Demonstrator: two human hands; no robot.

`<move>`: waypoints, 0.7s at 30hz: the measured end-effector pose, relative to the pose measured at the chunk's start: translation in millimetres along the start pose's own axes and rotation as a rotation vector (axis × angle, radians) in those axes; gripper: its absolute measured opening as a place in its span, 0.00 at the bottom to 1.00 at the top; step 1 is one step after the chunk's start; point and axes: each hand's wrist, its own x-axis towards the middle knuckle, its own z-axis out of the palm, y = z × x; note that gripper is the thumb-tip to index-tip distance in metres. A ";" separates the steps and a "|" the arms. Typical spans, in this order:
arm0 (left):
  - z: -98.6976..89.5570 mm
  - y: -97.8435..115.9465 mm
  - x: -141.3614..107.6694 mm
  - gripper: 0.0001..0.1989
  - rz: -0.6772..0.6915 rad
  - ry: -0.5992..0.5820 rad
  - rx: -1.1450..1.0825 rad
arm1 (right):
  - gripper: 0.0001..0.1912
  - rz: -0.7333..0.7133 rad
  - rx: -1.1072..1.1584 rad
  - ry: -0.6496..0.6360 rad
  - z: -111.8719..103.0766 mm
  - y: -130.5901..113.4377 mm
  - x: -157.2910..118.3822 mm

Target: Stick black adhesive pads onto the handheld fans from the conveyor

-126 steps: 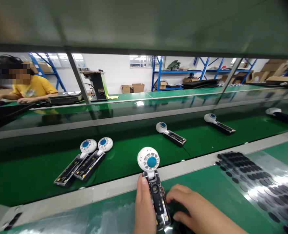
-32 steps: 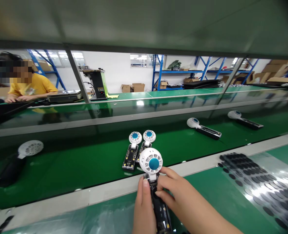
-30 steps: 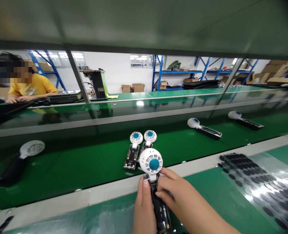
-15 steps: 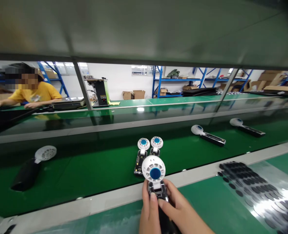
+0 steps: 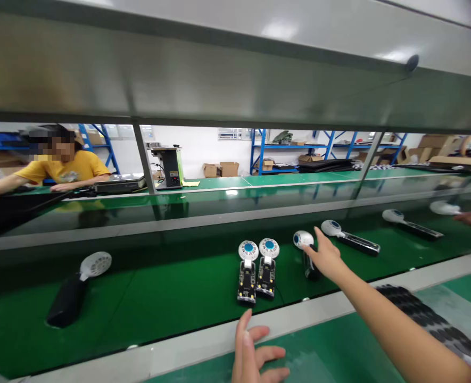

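Reaching out over the green conveyor belt (image 5: 159, 287), the right hand (image 5: 325, 258) covered most of a small fan's (image 5: 304, 242) dark handle, so only its white head showed; whether the fingers gripped it or merely rested on it, I could not tell. The left hand (image 5: 253, 354), cut off by the frame's bottom edge, lay loosely spread and held nothing near the grey rail (image 5: 203, 340). Two paired fans (image 5: 258, 268) lay just beside.

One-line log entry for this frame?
right hand: on fan lying on belt | left hand: open, empty, near bench edge | fan pair: on belt between hands
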 end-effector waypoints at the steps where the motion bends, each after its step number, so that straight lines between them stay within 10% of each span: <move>1: -0.6 -0.9 1.3 0.47 -0.001 -0.011 -0.009 | 0.26 -0.068 -0.064 -0.049 7.4 -1.8 -7.8; 5: -3.5 -5.0 5.4 0.47 -0.029 -0.085 -0.047 | 0.26 -0.283 -0.263 -0.293 50.6 -3.1 -60.4; 9: -5.4 -9.0 7.1 0.43 -0.045 -0.129 -0.072 | 0.21 -0.364 -0.376 -0.268 78.1 4.5 -79.1; 17: -5.0 -7.0 3.2 0.40 -0.069 -0.151 -0.172 | 0.17 -0.308 -0.326 -0.091 41.1 1.5 -109.4; 21: -3.7 -1.1 -2.7 0.46 -0.125 -0.250 -0.354 | 0.15 -0.347 -0.108 -0.367 30.1 0.2 -178.9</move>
